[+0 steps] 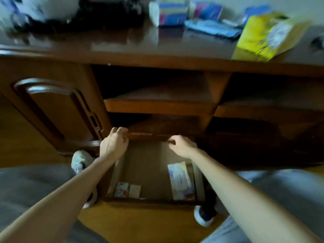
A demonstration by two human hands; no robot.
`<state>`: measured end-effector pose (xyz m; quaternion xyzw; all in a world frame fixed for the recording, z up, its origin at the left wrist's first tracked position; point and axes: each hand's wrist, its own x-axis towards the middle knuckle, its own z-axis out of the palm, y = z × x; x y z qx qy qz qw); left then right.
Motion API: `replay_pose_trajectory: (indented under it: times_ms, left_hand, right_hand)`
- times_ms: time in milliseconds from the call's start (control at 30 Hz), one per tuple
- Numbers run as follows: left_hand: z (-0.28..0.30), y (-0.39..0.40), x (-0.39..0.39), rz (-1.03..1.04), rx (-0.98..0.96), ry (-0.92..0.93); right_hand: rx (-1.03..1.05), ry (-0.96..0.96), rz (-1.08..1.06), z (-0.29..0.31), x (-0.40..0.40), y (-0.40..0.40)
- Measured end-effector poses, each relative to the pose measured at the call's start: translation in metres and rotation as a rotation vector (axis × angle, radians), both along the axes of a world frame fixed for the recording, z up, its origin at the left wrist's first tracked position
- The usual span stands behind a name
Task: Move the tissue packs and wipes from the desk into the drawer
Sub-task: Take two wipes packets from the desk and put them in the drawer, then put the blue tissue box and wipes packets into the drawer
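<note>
Several packs lie on the dark wooden desk (122, 41), all blurred: a blue, pink and yellow tissue pack (172, 14), a second colourful pack (208, 10), a flat blue wipes pack (212, 28) and a big yellow pack (268, 35) near the front edge. Below, the drawer (149, 172) stands open. It holds a white tissue pack (181, 181) on its right side and a small patterned pack (121, 189) with a beige packet (134, 191) at front left. My left hand (114, 144) curls over the wooden rail (149, 135) above the drawer's back. My right hand (180, 146) is curled beside that rail, nothing seen in it.
Two open shelves (157, 95) sit above the drawer, and a panelled cabinet door (52, 109) is to the left. Dark and white clutter (70, 13) fills the desk's back left. My shoes (80, 162) (204, 216) rest on the wooden floor either side of the drawer.
</note>
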<state>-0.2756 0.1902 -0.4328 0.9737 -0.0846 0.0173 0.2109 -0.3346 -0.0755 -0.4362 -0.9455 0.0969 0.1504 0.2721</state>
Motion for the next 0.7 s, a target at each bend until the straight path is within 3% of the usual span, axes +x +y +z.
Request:
replay_pose_trajectory:
  times_ms: [200,300,433,567,700]
  left_hand:
    - [0.152,-0.067,0.017,-0.289,-0.113,-0.512]
    - [0.207,-0.093,0.027,-0.331,-0.144,-0.652]
    - [0.247,-0.113,0.057,-0.375,-0.064,-0.618]
    - [0.266,-0.126,0.103,-0.4,0.045,-0.472]
    - [0.271,-0.144,0.148,-0.41,0.165,-0.332]
  right_hand:
    - [-0.021,-0.522,-0.129,0.149,-0.02,-0.074]
    - [-0.062,-0.759,-0.164,0.206,-0.016,-0.09]
    - [-0.187,-0.875,-0.136,0.246,0.003,-0.104]
    - [-0.311,-0.716,-0.128,0.264,0.039,-0.116]
    - [-0.411,-0.65,-0.28,0.272,0.084,-0.126]
